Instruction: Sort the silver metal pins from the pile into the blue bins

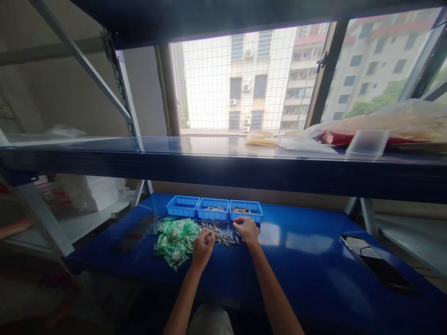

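- Both hands are apart from each other over the blue lower shelf [296, 265]: the left hand [203, 244] curls at the near side of a loose pile of thin metal pieces [225, 237]; the right hand [247, 229] bends its fingers in front of the right tray [249, 204]. Whether either grips a piece, I cannot tell.
- That pile lies left of the shelf's middle, between the trays and the near edge, just beside a crumpled green plastic bag [176, 239].
- Along the far edge, the middle tray [212, 216] and right tray hold metal pieces; in the left tray [181, 212], only blue floor shows.
- Sorting looks partway: two trays part-filled, the pile still to clear.
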Demonstrator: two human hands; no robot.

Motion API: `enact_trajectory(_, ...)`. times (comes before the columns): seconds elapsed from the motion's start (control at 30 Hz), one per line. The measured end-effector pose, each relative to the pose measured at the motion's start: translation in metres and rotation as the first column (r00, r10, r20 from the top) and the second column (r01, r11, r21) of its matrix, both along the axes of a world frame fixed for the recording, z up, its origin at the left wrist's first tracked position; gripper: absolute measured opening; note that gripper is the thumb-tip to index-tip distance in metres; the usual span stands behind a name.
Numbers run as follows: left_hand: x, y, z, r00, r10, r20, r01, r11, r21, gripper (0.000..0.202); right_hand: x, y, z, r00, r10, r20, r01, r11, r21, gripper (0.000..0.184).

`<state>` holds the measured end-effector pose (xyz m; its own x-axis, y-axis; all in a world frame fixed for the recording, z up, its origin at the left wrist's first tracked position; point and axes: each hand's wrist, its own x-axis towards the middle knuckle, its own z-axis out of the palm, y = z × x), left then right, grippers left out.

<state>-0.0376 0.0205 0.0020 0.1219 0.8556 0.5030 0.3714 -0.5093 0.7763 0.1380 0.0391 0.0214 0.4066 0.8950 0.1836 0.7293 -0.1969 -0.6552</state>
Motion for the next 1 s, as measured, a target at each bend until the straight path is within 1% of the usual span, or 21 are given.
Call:
enact_trajectory(0.1,0.0,-0.003,0.003,1.0,-0.008,-0.012,0.008,1.0,-0.014,0.034,-0.003,0.0,-0.002,1.0,0.015,0.015,-0.014,1.0,-0.016,0.018)
enact_trajectory(0.2,0.0,-0.007,0.006,0.999,0.046,0.02,-0.045,0.999,-0.018,0.036,-0.006,0.001,-0.002,0.998,0.055,0.032,-0.055,0.998,-0.005,0.021)
enact_trajectory(0.27,0.0,-0.008,0.008,0.996,0.078,0.053,-0.077,0.997,-0.017,0.036,-0.007,0.001,-0.001,0.997,0.072,0.033,-0.072,0.997,-0.021,0.024)
enact_trajectory(0.37,0.0,-0.009,0.01,0.994,0.09,0.062,-0.089,0.996,-0.023,0.037,-0.007,0.0,0.0,0.995,0.088,0.04,-0.086,0.995,-0.05,0.029)
enact_trajectory(0.43,0.001,-0.009,0.011,0.996,0.083,0.02,-0.083,0.997,-0.013,0.037,-0.006,0.0,0.0,0.995,0.096,0.042,-0.093,0.994,-0.063,0.032)
enact_trajectory(0.53,0.004,-0.011,0.012,0.993,0.074,-0.09,-0.072,0.997,0.026,0.037,-0.007,0.0,-0.001,0.994,0.101,0.035,-0.098,0.992,-0.08,0.034)
enact_trajectory(0.67,0.008,-0.012,0.011,0.962,0.07,-0.263,-0.054,0.996,0.067,0.033,-0.008,0.0,-0.003,0.997,0.071,0.014,-0.068,0.989,-0.133,0.032)
enact_trajectory(0.73,0.009,-0.013,0.011,0.944,0.073,-0.322,-0.052,0.996,0.073,0.031,-0.008,0.0,-0.004,0.998,0.062,0.017,-0.058,0.986,-0.154,0.032)
enact_trajectory(1.0,0.01,-0.014,0.008,0.906,0.132,-0.402,-0.098,0.99,0.105,0.03,-0.005,0.002,-0.009,0.999,0.047,0.007,-0.046,0.988,-0.151,0.028)
